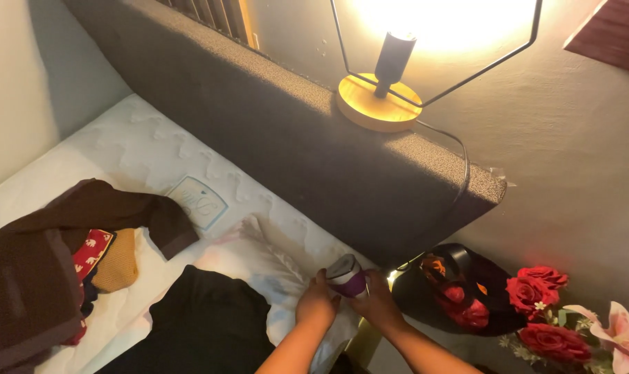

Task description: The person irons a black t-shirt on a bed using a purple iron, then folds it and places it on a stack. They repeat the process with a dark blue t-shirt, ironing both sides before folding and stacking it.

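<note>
A small purple and white handheld iron (346, 275) sits between both my hands at the right edge of the bare white mattress (141, 149). My left hand (317, 302) grips its left side and my right hand (378, 299) grips its right side. Just left of my hands lies a black garment (207, 322) spread flat over a white cloth (248, 260).
A pile of dark brown, red and mustard clothes (58, 260) lies at the left. The dark grey headboard (273, 131) carries a lit lamp (387, 83) with a wooden base. A black bag (460, 291) and red roses (543, 305) sit at the lower right.
</note>
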